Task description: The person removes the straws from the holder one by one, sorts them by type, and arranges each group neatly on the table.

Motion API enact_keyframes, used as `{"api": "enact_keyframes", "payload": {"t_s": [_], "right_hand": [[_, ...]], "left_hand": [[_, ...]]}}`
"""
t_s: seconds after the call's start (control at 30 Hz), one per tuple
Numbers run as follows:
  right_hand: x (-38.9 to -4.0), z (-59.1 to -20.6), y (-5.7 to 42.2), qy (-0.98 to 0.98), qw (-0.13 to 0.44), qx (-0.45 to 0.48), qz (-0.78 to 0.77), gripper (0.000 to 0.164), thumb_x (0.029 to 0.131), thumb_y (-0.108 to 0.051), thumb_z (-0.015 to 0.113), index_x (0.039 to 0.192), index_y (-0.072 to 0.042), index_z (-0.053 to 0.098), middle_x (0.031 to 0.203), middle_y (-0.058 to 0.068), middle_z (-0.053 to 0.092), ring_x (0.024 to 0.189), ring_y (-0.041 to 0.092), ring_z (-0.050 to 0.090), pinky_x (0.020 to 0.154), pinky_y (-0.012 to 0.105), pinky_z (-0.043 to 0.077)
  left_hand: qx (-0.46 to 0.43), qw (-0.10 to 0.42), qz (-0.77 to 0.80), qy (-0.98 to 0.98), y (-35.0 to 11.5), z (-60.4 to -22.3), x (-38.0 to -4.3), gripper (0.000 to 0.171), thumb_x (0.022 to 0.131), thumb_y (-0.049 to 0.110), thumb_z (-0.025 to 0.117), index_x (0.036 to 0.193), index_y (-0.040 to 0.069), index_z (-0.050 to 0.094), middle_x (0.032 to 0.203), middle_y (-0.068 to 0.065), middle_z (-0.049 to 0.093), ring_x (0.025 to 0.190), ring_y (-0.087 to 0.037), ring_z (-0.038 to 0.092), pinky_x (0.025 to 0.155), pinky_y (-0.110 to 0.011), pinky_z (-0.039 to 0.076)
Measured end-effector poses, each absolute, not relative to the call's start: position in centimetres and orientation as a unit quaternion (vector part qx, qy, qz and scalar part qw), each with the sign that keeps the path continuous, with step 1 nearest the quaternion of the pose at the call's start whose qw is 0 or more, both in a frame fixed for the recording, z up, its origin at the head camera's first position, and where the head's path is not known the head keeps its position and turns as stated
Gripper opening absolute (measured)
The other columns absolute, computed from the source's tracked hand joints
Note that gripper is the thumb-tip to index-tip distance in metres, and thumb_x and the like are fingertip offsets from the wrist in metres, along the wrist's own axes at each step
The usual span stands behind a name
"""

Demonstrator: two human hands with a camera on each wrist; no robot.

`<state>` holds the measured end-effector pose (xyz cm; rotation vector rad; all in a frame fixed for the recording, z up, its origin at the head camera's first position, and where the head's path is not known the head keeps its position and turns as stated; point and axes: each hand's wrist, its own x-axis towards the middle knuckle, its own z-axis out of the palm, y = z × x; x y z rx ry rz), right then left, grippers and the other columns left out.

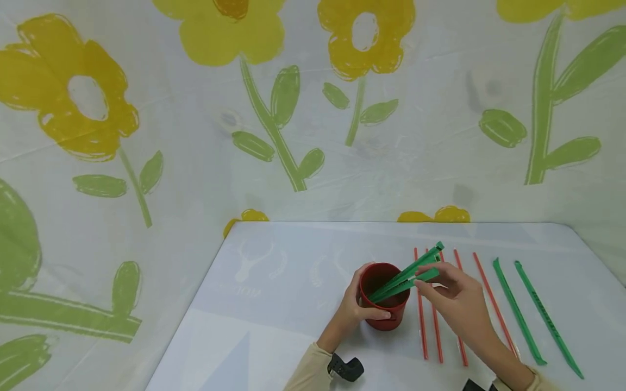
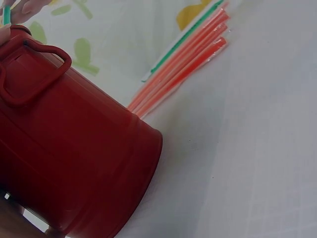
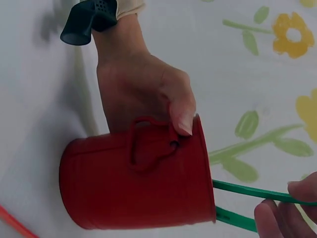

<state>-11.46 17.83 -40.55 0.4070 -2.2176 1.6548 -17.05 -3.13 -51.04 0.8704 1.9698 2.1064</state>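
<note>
A red metal mug [image 1: 385,320] with a looped side handle [image 3: 131,148] is tilted a little above the white table. My left hand [image 1: 349,315] grips it around the side, the thumb lying near the rim by the handle. Green straws [image 1: 411,266] stick out of the mug's mouth, leaning to the right. Between thumb and fingers, my right hand [image 1: 457,298] pinches one green straw [image 3: 247,190] outside the rim. The straws' lower ends are inside the mug; the right wrist view hides them behind its wall.
Several red straws [image 1: 494,304] lie in a row on the white table [image 1: 220,326], right of the mug and partly under my right arm. Two green straws [image 1: 550,320] lie farther right. A flower-printed sheet [image 1: 195,108] hangs behind and left of the table.
</note>
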Motion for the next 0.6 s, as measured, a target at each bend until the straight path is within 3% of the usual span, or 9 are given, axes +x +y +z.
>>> {"api": "enact_keyframes", "payload": {"t_s": [0.2, 0.43, 0.6], "right_hand": [[-12.0, -41.4, 16.2, -0.787, 0.163, 0.141, 0.579, 0.018, 0.083, -0.005, 0.071, 0.100, -0.008, 0.065, 0.100, 0.005, 0.065, 0.086, 0.011, 0.066, 0.071, 0.022, 0.055], [-12.0, -42.2, 15.2, -0.787, 0.187, 0.119, 0.576, 0.020, 0.081, 0.001, 0.072, 0.098, -0.006, 0.065, 0.099, 0.005, 0.069, 0.086, 0.011, 0.067, 0.071, 0.021, 0.054], [-11.9, -41.9, 15.3, -0.774, 0.221, 0.110, 0.582, 0.023, 0.079, 0.004, 0.072, 0.099, -0.004, 0.063, 0.094, 0.007, 0.067, 0.085, 0.008, 0.066, 0.071, 0.019, 0.053]], "left_hand": [[0.277, 0.061, 0.696, 0.660, -3.3, -51.1, -17.1, 0.085, 0.075, 0.026, 0.076, 0.144, 0.026, 0.027, 0.140, 0.001, 0.042, 0.127, -0.020, 0.039, 0.100, -0.036, 0.041], [0.277, 0.069, 0.694, 0.661, -3.2, -51.1, -17.0, 0.085, 0.075, 0.023, 0.075, 0.144, 0.026, 0.026, 0.140, 0.003, 0.042, 0.127, -0.020, 0.038, 0.101, -0.037, 0.040], [0.280, 0.071, 0.693, 0.661, -3.1, -50.1, -16.7, 0.086, 0.075, 0.020, 0.075, 0.145, 0.019, 0.025, 0.140, -0.005, 0.042, 0.128, -0.025, 0.039, 0.103, -0.039, 0.038]]}}
